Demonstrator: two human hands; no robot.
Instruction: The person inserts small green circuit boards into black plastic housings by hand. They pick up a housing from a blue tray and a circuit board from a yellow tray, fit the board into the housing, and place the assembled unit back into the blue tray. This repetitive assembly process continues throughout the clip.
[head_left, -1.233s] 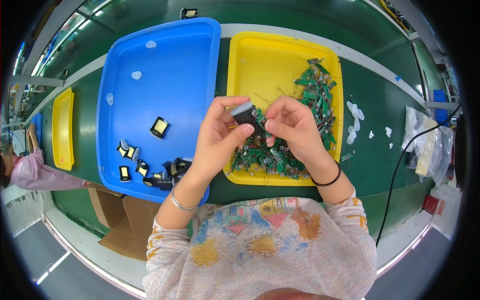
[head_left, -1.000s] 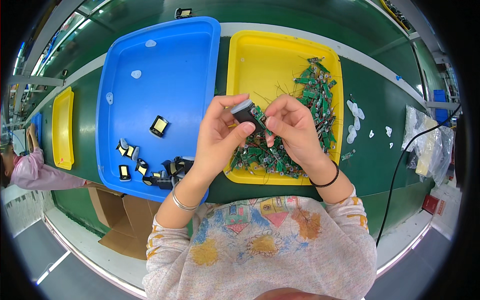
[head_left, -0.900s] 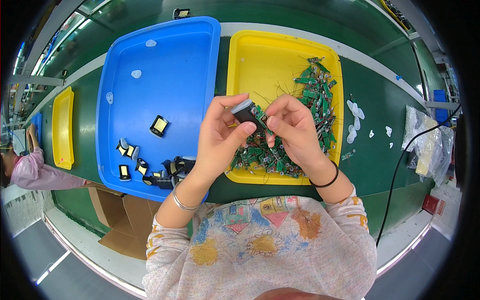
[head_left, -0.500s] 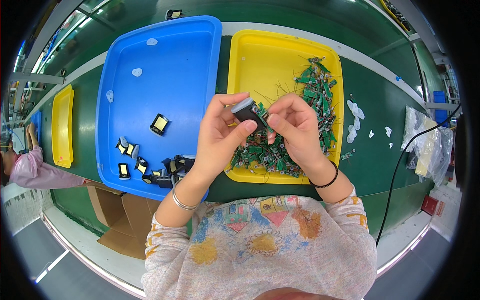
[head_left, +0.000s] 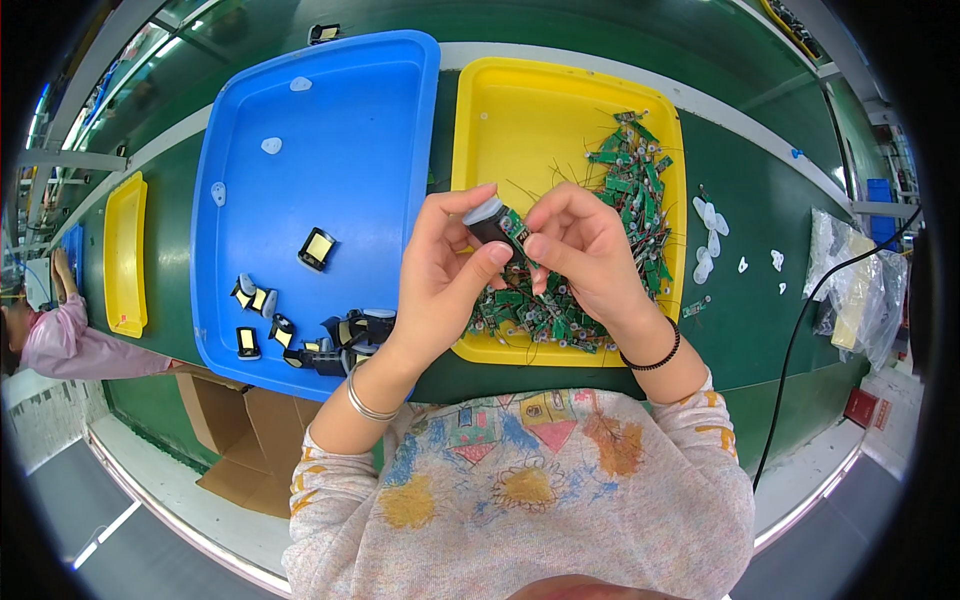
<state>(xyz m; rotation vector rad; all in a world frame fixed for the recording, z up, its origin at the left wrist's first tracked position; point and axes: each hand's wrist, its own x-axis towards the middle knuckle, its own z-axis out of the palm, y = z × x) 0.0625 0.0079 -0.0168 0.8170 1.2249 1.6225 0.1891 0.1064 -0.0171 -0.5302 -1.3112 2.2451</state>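
Observation:
My left hand [head_left: 432,268] grips a small black plastic housing [head_left: 484,226] with a grey rounded end, thumb on one side and fingers on the other. A green circuit board [head_left: 514,227] lies along the housing's right side. My right hand [head_left: 592,252] pinches at the board's lower end with thumb and forefinger; the fingertips partly hide the contact. Beneath my hands, a yellow tray [head_left: 570,72] holds a heap of green circuit boards [head_left: 632,190] with thin wires. To the left, a blue tray [head_left: 330,62] contains several black housings [head_left: 317,249] with pale yellow faces.
White oval pieces [head_left: 712,218] and a loose board [head_left: 697,306] lie right of the yellow tray. Beyond them are clear plastic bags [head_left: 850,280] and a black cable [head_left: 800,345]. Another person's pink sleeve [head_left: 75,335] shows at far left, near a second yellow tray [head_left: 125,255].
The circuit board now lies flatter along the housing, with its green face more visible. My right fingers have shifted slightly left. A black piece at the far edge has moved left.

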